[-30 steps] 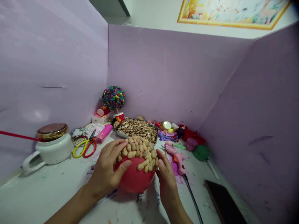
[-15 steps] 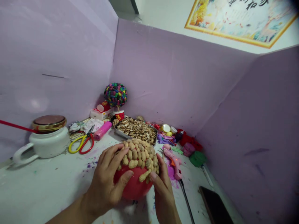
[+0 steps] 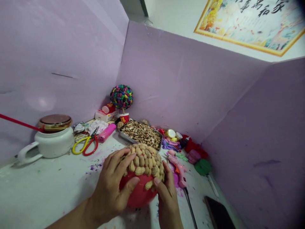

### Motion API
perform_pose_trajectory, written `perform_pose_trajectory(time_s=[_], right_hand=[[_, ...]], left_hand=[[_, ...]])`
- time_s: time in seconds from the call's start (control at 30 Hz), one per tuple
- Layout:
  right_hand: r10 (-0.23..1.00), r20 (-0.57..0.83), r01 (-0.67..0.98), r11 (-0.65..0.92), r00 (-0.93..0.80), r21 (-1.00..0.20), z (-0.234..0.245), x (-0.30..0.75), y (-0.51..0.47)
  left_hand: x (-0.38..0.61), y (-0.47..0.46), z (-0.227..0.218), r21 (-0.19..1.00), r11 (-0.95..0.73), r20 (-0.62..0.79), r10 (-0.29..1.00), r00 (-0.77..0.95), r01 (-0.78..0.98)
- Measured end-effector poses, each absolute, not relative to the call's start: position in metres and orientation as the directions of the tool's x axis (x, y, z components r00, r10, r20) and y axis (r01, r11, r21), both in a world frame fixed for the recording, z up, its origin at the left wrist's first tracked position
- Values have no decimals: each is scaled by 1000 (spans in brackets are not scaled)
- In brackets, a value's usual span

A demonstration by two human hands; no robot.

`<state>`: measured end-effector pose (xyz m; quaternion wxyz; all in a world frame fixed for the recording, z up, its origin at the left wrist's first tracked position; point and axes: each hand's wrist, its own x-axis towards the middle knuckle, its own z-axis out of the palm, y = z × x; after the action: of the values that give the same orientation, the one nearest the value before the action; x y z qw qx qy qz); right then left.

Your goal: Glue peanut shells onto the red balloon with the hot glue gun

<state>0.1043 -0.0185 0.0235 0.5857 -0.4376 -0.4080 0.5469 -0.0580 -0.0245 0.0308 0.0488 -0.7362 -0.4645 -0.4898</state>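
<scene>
Red round balloon [image 3: 141, 194], top clad in tan peanut shells [image 3: 147, 160], sits between your palms: your left hand [image 3: 114, 184] and right hand [image 3: 167, 190] are clamped on opposite sides, right thumb at a shell on the cladding's lower edge. Above and beyond the grip, the gold-framed wall picture [image 3: 252, 25] shows black characters, 和 and 家 among them. Leftward, the white tabletop [image 3: 54, 187] extends to the white ceramic mug [image 3: 56, 144]; rightward, the pink plastic glue gun [image 3: 182, 178] lies near.

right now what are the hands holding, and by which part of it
A red ball partly covered in peanuts: the left hand holds its left side, the right hand its right side.
</scene>
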Motion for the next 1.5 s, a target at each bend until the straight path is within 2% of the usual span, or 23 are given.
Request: perform_pose_trajectory(time_s=[0.17,0.3,0.37,0.63,0.7,0.8,0.93,1.03,1.13,1.3,1.5], right_hand=[[993,78,-229,98,94,-968,30,103,-21],[985,138,-87,148,102,-985,32,102,-23],[983,144,-44,150,116,-988,31,101,-23],[979,114,-36,122,168,-992,34,100,-22],[984,121,-53,129,129,-990,36,103,-20],[985,174,-110,171,-18,-979,34,111,-13],[952,289,-17,289,-103,-957,29,112,2],[945,323,102,328,-59,-939,30,105,8],[935,353,204,351,-27,-914,35,98,9],[952,304,238,300,-21,-924,39,94,4],[954,300,242,292,-2,-925,37,94,2]], left_hand=[[-59,-23,35,373,-568,760,641,110,734],[-60,-22,36,367,-569,747,652,131,736],[-60,-22,36,358,-576,750,646,140,735],[-59,-19,34,348,-580,761,633,139,737],[-61,-17,35,366,-575,760,638,121,732],[-69,-13,35,406,-552,749,657,80,729],[-77,-6,36,454,-525,744,668,18,720],[-79,-6,41,392,-572,842,539,-30,720],[-79,-9,49,265,-652,891,447,78,710],[-81,-9,59,161,-652,855,467,225,741],[-80,-8,66,155,-668,838,479,262,728]])
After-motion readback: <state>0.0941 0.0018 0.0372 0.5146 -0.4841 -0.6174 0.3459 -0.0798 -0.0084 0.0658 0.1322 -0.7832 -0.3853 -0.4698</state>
